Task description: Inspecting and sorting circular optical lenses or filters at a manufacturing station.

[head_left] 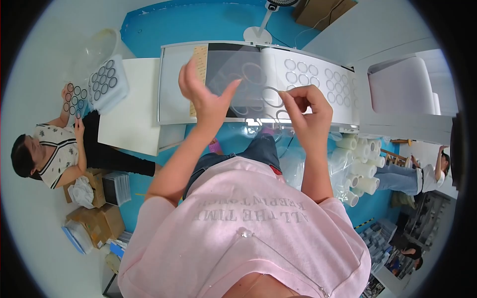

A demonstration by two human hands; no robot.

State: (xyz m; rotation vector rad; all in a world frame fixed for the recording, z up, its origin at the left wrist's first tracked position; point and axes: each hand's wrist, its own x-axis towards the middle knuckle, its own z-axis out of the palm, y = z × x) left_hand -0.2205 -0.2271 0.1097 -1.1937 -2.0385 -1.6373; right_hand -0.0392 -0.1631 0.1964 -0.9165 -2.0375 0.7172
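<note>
My right hand [310,111] pinches the edge of a clear plastic sheet [237,92] between thumb and fingertips. Several pale rings show on this see-through sheet, and a darker ring [264,94] lies right at my right fingertips. My left hand [204,97] is raised on the sheet's left side, thumb and fingers apart, with nothing visible in it. Both hands are above a long white machine table [174,84] with a dark grey panel [223,59]. Whether the left thumb touches the sheet I cannot tell.
White film with rows of rings [300,67] covers the table's right part. A yellowish strip [200,54] crosses its left part. At left, a co-worker [59,154] holds a sheet of black rings beside a plastic tub [107,87]. White rolls [365,169] stand at right; a fan [258,34] stands behind.
</note>
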